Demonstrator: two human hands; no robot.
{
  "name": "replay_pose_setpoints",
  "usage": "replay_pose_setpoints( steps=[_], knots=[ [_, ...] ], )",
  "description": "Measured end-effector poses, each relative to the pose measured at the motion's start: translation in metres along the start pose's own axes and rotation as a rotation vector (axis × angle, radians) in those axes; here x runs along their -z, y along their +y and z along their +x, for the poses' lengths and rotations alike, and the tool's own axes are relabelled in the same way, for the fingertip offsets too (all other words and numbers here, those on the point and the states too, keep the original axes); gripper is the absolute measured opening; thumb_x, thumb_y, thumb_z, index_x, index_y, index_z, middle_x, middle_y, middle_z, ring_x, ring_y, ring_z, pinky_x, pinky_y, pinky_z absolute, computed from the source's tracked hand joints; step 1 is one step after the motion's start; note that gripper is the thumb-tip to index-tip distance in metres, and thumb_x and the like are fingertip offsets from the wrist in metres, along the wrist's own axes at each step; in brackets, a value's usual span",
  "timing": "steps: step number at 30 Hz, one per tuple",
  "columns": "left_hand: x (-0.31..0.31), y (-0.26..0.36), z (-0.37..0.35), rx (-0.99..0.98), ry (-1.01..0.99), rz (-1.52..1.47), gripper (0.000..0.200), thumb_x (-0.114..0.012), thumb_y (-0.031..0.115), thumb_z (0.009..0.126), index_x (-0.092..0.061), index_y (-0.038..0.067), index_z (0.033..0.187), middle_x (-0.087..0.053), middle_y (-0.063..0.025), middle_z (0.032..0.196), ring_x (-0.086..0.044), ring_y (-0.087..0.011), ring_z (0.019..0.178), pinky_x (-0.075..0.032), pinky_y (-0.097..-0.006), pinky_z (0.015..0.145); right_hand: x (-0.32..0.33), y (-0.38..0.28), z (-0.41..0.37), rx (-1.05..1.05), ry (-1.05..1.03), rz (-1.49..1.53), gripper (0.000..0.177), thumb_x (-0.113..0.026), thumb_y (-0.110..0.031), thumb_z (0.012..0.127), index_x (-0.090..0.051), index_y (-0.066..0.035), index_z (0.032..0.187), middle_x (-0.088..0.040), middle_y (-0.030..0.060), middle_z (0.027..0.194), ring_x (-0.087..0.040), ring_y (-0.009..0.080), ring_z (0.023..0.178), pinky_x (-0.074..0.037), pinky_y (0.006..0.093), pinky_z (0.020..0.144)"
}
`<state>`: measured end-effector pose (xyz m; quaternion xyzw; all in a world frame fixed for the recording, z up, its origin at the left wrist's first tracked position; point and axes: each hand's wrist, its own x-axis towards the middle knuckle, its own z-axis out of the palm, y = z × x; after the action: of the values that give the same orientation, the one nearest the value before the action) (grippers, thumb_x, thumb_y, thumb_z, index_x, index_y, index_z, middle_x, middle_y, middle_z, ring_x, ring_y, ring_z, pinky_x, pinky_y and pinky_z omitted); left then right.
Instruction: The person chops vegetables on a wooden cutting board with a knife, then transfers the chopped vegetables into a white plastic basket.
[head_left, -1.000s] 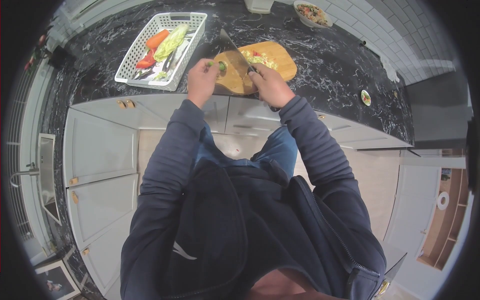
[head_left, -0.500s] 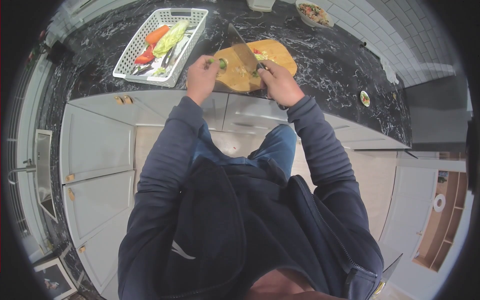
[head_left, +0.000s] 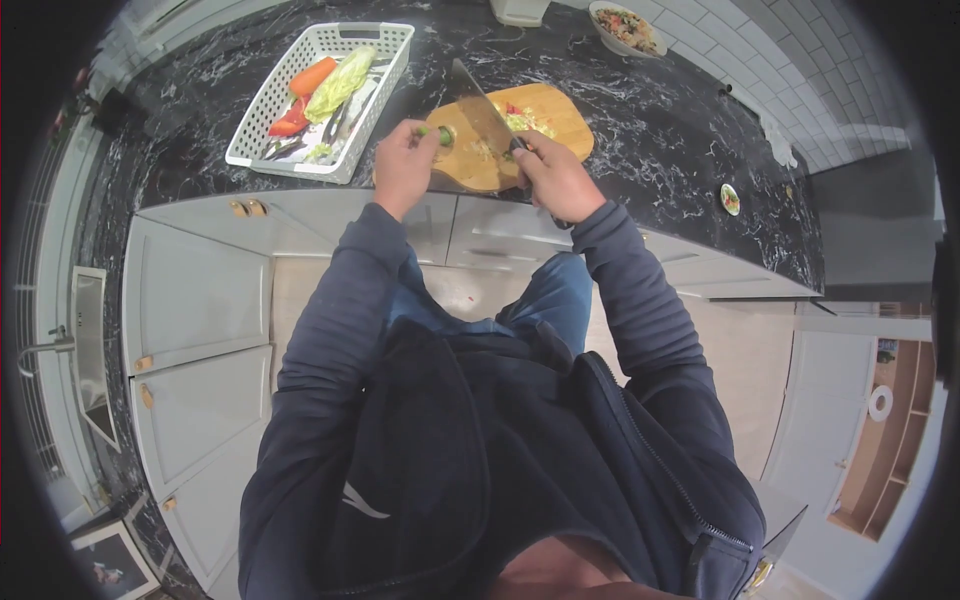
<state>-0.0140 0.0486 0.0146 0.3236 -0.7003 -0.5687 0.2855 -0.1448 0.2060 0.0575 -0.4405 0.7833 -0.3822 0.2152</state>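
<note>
My right hand (head_left: 560, 180) is wrapped round the dark handle of a large kitchen knife (head_left: 482, 108). Its broad blade points up and left over the wooden cutting board (head_left: 568, 125). At the board's left edge, my left hand (head_left: 403, 168) pinches a small green vegetable piece (head_left: 444, 136), whose exact kind I cannot make out. Chopped vegetables (head_left: 528, 122), pale green with red bits, lie on the board behind the blade. Small scraps are scattered near the knife.
Left of the board stands a white perforated basket (head_left: 368, 150) with a carrot (head_left: 312, 77), a red pepper piece (head_left: 290, 118) and leafy cabbage (head_left: 340, 85). A bowl of mixed food (head_left: 628, 30) sits at the back right. A small patterned oval item (head_left: 730, 199) lies on the dark marbled counter (head_left: 660, 130).
The view has shifted slightly. Both hands stay in nearly the same place, and the knife's tip has moved a little left and down. The green piece is still in my left hand.
</note>
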Motion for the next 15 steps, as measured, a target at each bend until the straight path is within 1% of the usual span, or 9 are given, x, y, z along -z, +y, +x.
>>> replay_pose_setpoints(
  steps=[3,6,9,12,14,15],
  knots=[
    [0.002,0.000,-0.001,0.007,-0.016,-0.023,0.018,-0.055,0.023,0.085,-0.062,0.007,0.087,-0.062,-0.0032,0.082,-0.053,-0.0137,0.074,-0.042,-0.0275,0.068,0.010,-0.019,-0.005,-0.134,-0.097,0.095,0.039,-0.035,-0.025,0.091,-0.047,-0.003,0.121,-0.053,0.0049,0.069,-0.046,0.0146,0.046,-0.040,0.0268,0.047],
    [0.004,0.007,-0.004,0.009,-0.018,-0.062,0.015,-0.055,0.020,0.084,-0.061,0.007,0.083,-0.066,-0.0036,0.081,-0.059,-0.0134,0.076,-0.044,-0.0258,0.071,0.011,-0.030,-0.010,-0.212,-0.099,0.202,0.041,-0.035,-0.024,0.092,-0.044,-0.003,0.126,-0.052,0.0039,0.069,-0.044,0.0133,0.048,-0.038,0.0256,0.049],
    [0.004,0.005,-0.006,-0.004,0.003,-0.151,0.013,-0.054,0.015,0.086,-0.060,0.004,0.087,-0.066,-0.0076,0.081,-0.062,-0.0157,0.076,-0.049,-0.0279,0.072,0.000,-0.033,-0.014,-0.236,-0.124,0.240,0.040,-0.037,-0.025,0.093,-0.045,-0.003,0.125,-0.053,0.0042,0.067,-0.045,0.0112,0.049,-0.040,0.0226,0.048],
    [0.005,-0.007,-0.003,-0.027,0.042,-0.177,0.013,-0.056,0.018,0.085,-0.060,0.006,0.087,-0.063,-0.0064,0.077,-0.060,-0.0151,0.072,-0.045,-0.0266,0.068,-0.011,-0.030,-0.014,-0.259,-0.157,0.262,0.038,-0.038,-0.026,0.093,-0.048,-0.007,0.124,-0.051,0.0004,0.064,-0.044,0.0117,0.047,-0.040,0.0235,0.048],
    [0.006,-0.005,-0.002,-0.015,0.008,-0.204,0.012,-0.056,0.016,0.086,-0.060,0.005,0.087,-0.064,-0.0076,0.081,-0.061,-0.0156,0.076,-0.047,-0.0265,0.071,-0.009,-0.021,-0.010,-0.282,-0.110,0.334,0.028,-0.039,-0.024,0.093,-0.051,-0.006,0.111,-0.052,-0.0001,0.063,-0.041,0.0094,0.042,-0.037,0.0216,0.045],
    [0.007,-0.006,-0.002,-0.013,0.000,-0.212,0.012,-0.055,0.016,0.086,-0.060,0.005,0.087,-0.065,-0.0079,0.082,-0.061,-0.0158,0.077,-0.047,-0.0265,0.072,-0.006,-0.018,-0.009,-0.287,-0.097,0.350,0.026,-0.039,-0.024,0.093,-0.051,-0.006,0.107,-0.052,-0.0002,0.063,-0.040,0.0088,0.041,-0.036,0.0212,0.044]
  ],
)
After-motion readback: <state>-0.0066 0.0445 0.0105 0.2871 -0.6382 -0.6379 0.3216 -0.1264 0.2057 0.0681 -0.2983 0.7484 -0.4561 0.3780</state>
